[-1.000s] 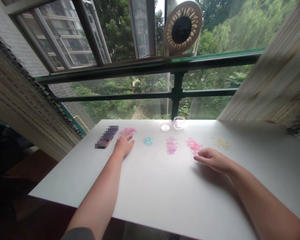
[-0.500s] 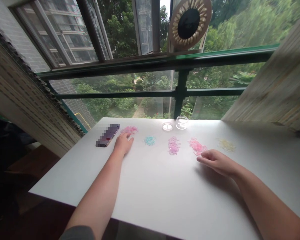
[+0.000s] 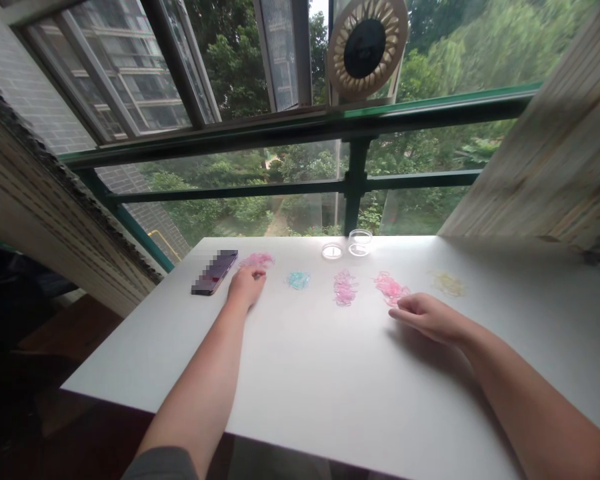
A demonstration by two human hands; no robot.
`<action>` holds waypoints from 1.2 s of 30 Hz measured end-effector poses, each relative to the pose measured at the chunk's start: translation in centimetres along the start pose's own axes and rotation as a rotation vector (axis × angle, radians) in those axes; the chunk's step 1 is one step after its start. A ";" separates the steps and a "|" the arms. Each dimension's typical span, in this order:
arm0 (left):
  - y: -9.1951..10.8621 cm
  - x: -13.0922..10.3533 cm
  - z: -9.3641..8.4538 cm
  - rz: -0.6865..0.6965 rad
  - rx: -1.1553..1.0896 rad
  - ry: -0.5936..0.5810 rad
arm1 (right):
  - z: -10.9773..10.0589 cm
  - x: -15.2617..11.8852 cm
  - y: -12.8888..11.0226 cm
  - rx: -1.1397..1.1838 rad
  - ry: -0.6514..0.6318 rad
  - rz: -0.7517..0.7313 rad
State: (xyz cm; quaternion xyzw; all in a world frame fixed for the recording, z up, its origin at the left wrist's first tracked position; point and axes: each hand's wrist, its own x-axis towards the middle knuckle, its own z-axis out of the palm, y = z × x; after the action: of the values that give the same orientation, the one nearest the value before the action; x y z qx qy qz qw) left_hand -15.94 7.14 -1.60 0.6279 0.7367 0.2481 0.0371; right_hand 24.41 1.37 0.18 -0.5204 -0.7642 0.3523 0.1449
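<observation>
My left hand (image 3: pixel 247 287) is at the near edge of a pile of deep pink rubber bands (image 3: pixel 257 261), thumb and forefinger pinched together. Whatever is between those fingertips is too small to make out. My right hand (image 3: pixel 425 317) hovers over the table beside a coral-pink pile of bands (image 3: pixel 391 288), loosely curled, its thumb slightly apart from the fingers and nothing visible in it. Between the hands lie a turquoise pile (image 3: pixel 299 280) and a lilac-pink pile (image 3: pixel 345 288). A pale yellow pile (image 3: pixel 449 283) is beyond my right hand.
A phone (image 3: pixel 214 272) lies left of my left hand. Small clear round containers (image 3: pixel 332 251) stand near the back edge of the white table (image 3: pixel 305 373). Behind are a green window railing (image 3: pixel 290 130), a round fan (image 3: pixel 367 50) and curtains on both sides.
My left thumb has drawn in against the forefinger beside the deep pink pile. My right hand keeps nearly the same place; the whole view has shifted slightly.
</observation>
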 end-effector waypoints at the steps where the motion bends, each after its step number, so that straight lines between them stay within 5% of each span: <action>1: 0.0 0.0 0.0 0.000 0.007 -0.003 | 0.0 0.0 -0.1 -0.005 0.002 0.004; 14: 1.9 -0.8 -0.1 0.053 -0.055 -0.040 | -0.3 -0.2 -0.7 -0.001 -0.003 0.010; 20: 6.0 -3.8 0.3 0.226 -0.398 -0.147 | 0.6 -0.5 -2.4 -0.057 -0.037 -0.010; 30: 13.0 -8.6 1.8 0.355 -0.875 -0.436 | 4.4 0.6 -7.9 -0.003 -0.291 -0.026; 36: 13.9 -9.6 2.8 0.376 -0.968 -0.547 | 6.3 0.8 -6.1 0.294 -0.044 -0.095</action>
State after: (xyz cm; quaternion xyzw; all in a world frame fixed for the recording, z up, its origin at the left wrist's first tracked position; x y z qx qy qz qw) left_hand -0.34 0.22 -0.77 0.7008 0.3790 0.3875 0.4638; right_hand 16.13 -1.67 -0.21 -0.4492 -0.7312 0.4643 0.2191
